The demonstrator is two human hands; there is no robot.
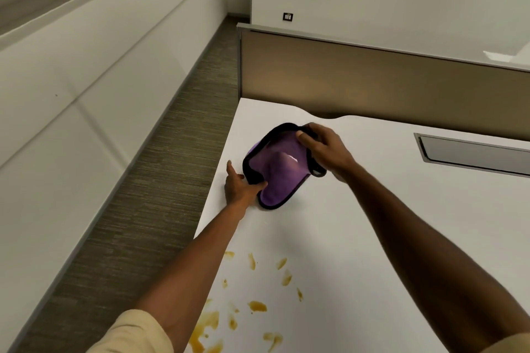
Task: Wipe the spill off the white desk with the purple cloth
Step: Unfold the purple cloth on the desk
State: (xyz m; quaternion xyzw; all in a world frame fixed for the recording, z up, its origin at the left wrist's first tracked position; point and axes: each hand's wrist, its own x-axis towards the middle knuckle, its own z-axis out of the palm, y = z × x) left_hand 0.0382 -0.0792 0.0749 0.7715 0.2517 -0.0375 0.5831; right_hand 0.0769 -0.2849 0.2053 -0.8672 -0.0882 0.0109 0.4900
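At the near edge of the white desk (372, 238), just in front of the person, the spill (252, 306) lies as a scatter of orange-brown smears and drops, thickest toward the near left corner and thinning out farther in. Both bare forearms reach over and beside it, a pale sleeve (134, 332) showing at the near left.

Farther along, near the desk's left edge, the purple cloth (279, 165) with its dark border is held between both hands, well apart from the spill. Its near end touches the desk surface while the rest is lifted and bowed. The left hand (239, 185) grips the cloth's near left edge, thumb curled over the dark border and on the purple face, the other fingers lying mostly hidden beside it. The right hand (324, 149) holds the far right edge, fingers curled over the border and pinching it from above.

To the right, set into the desk, is a grey metal cable tray (473, 153). Beyond the cloth a tan partition panel (372, 80) rises along the far edge, and behind it a white wall carries a small dark wall plate (287, 16). Left of the desk runs a strip of striped grey carpet (160, 169).
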